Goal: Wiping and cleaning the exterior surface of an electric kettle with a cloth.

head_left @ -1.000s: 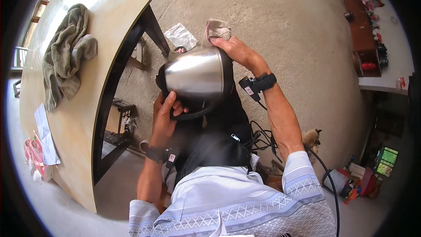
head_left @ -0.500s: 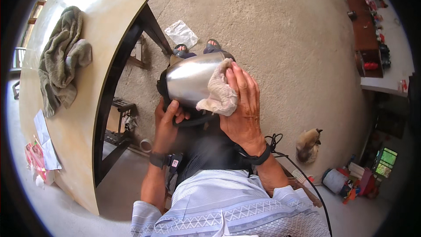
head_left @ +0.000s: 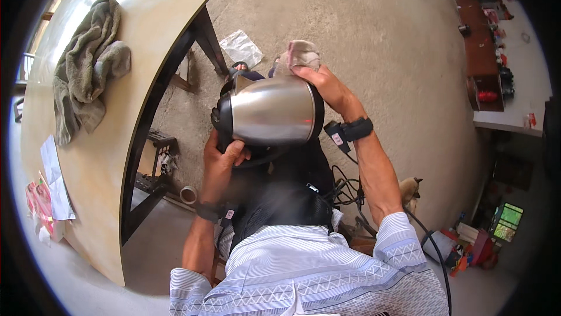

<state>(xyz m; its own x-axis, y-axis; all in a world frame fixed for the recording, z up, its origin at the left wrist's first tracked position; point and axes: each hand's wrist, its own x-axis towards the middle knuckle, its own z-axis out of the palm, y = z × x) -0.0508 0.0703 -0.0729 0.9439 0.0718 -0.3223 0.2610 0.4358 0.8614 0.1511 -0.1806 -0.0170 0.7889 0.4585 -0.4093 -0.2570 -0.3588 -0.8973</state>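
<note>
A stainless steel electric kettle point(head_left: 272, 111) with black handle, lid and base lies on its side above my lap. Its spout side faces away from me and its base points right. My left hand point(head_left: 225, 157) is closed round the black handle on the near side. A pale, crumpled cloth point(head_left: 304, 56) sits at the far side of the kettle near its base. My right hand point(head_left: 330, 88) grips that cloth, with the fingers partly hidden behind the kettle and the cloth.
To my left stands a pale table point(head_left: 158, 35) bearing a grey-green towel point(head_left: 87, 70) and papers point(head_left: 56, 179). A white sheet point(head_left: 241, 47) lies on the floor. Black cables point(head_left: 350, 193) hang by my right side, near a cat point(head_left: 409, 190).
My right hand has carried the cloth from the near upper side of the kettle round to its far side. The steel body is now uncovered. My left hand keeps its hold.
</note>
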